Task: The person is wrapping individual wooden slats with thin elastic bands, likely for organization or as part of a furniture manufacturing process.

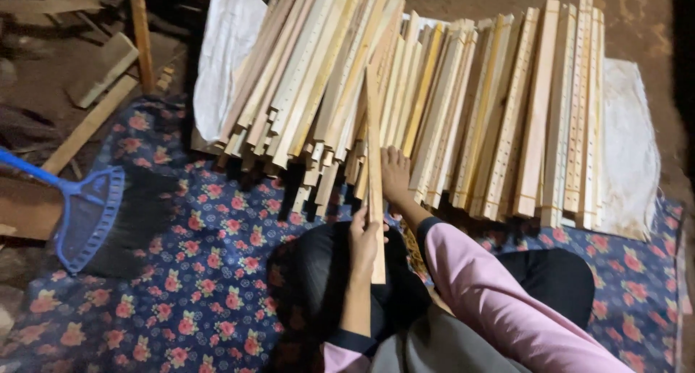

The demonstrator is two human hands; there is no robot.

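Nearest me, my left hand [364, 237] is clamped around one wooden slat [375, 199], which stands nearly upright over my lap. My right hand [395, 174] rests flat on that slat, fingers loose, grasping nothing. Beyond lies the slat pile [434, 105], too many to count; nudging it could set some sliding. One blue broom [83, 210] lies left.

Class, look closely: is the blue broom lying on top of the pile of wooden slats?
No: the blue broom lies on the floral cloth, left of the wooden slats.
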